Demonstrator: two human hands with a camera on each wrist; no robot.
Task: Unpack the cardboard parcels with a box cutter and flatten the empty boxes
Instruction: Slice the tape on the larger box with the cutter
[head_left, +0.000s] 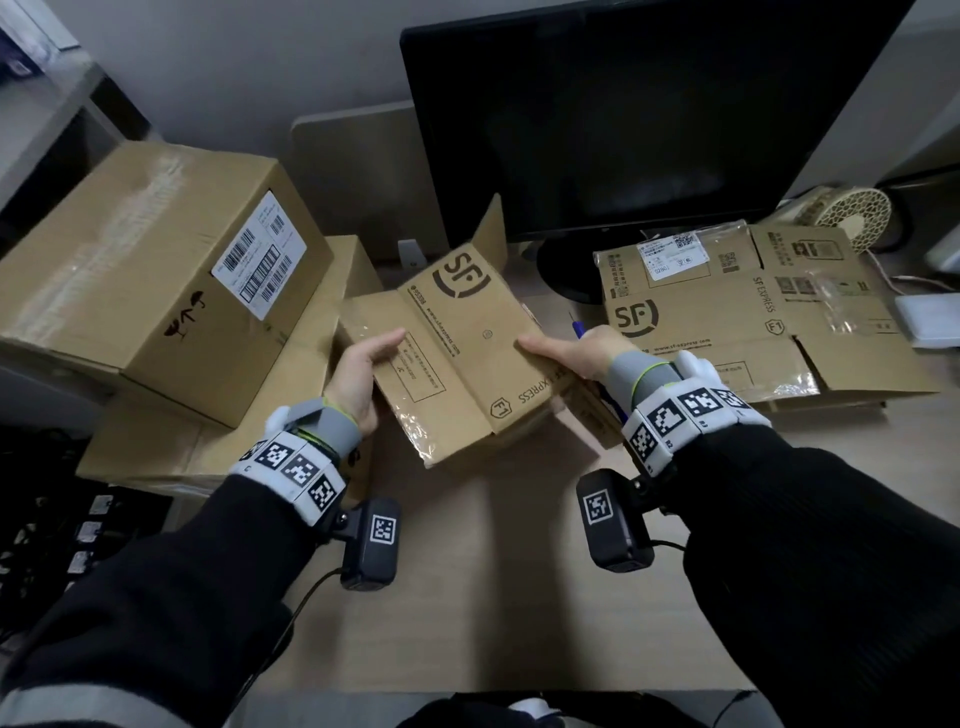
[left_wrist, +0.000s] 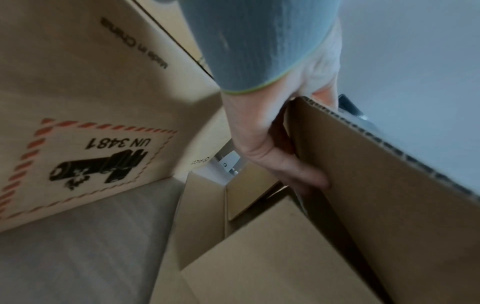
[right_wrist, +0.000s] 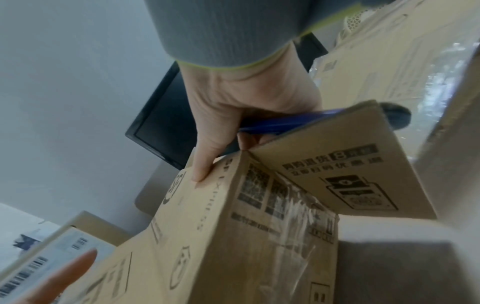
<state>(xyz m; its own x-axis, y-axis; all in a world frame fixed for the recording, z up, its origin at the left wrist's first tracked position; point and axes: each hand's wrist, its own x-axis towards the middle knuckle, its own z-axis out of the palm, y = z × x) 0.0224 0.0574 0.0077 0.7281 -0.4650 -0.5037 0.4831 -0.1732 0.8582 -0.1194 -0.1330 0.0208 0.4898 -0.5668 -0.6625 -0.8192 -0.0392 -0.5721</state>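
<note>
I hold a small brown SF box (head_left: 457, 353) tilted above the desk, its end flaps loose and clear tape hanging off them. My left hand (head_left: 363, 374) grips its left edge, thumb on top and fingers underneath; the left wrist view shows that hand (left_wrist: 259, 133) clasping the corrugated edge of the box (left_wrist: 376, 185). My right hand (head_left: 571, 353) grips the right edge with the thumb on top. A blue box cutter (right_wrist: 280, 121) is pinned between the right hand (right_wrist: 233, 107) and a flap of the box (right_wrist: 221, 226). Its tip (head_left: 578, 328) shows in the head view.
A large taped parcel (head_left: 156, 280) with a barcode label sits at the left on a flat carton (head_left: 208, 441). A flattened SF box (head_left: 727, 322) lies at the right. A black monitor (head_left: 623, 114) stands behind, and the bare desk top (head_left: 493, 571) lies in front of me.
</note>
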